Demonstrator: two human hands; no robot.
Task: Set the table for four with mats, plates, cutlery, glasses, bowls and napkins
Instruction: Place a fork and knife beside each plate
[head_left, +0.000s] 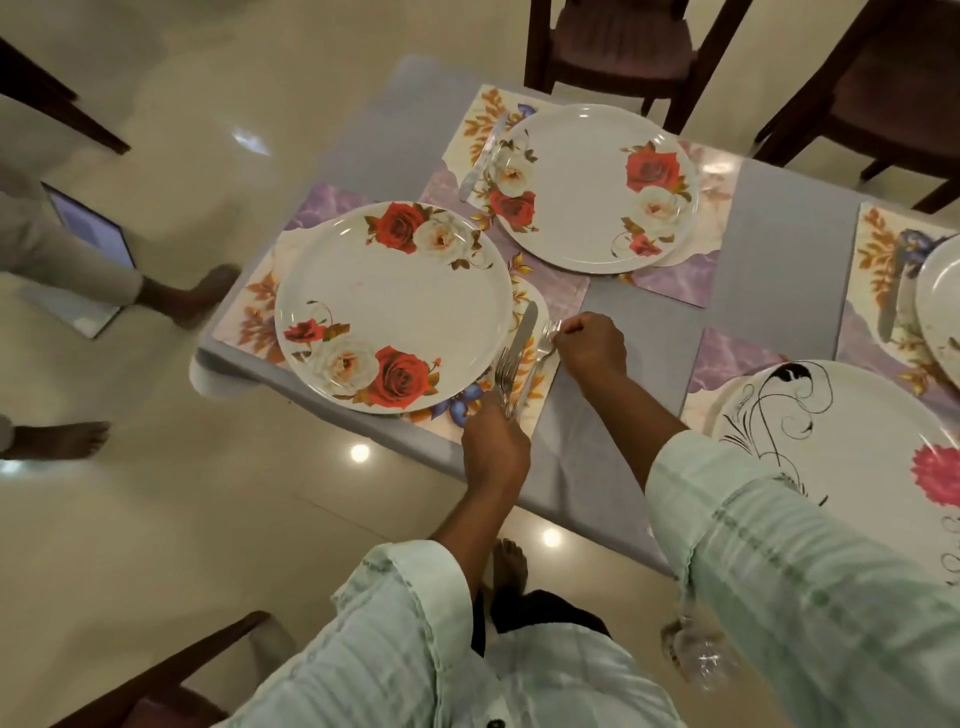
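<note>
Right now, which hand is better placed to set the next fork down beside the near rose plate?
Right. The right hand already pinches one fork over the mat; the left hand grips the remaining forks.

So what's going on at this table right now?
A person is laying cutlery beside the near rose plate. The left hand grips a bunch of forks, and the right hand pinches one fork down next to a knife on the mat. Other plates are out; no glasses, bowls or napkins on the table.
</note>
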